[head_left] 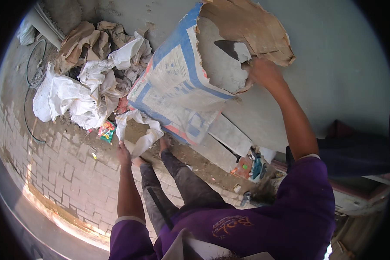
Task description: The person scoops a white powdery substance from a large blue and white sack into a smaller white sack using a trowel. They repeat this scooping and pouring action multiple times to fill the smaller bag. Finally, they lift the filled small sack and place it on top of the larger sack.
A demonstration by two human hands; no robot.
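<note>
My right hand point(267, 74) is closed around the handle of a trowel, whose dark pointed blade point(226, 47) sits in the mouth of a large paper sack point(169, 78). Grey powder point(216, 65) fills the sack's torn opening, and some lies on the blade. The sack is white with blue bands, and its brown paper flap point(251, 26) is folded back. Lower down, my left hand point(124, 154) grips the rim of a white woven bag point(149, 138). That bag's mouth is held apart, with brownish-grey contents or ground showing inside.
Crumpled white sacks point(73, 95) and brown paper point(80, 43) are heaped on the left, beside a dark hose point(27, 99). A green and red packet point(106, 131) lies near the white bag. Behind the sack stands a grey wall point(333, 78); paving bricks point(69, 173) cover the ground.
</note>
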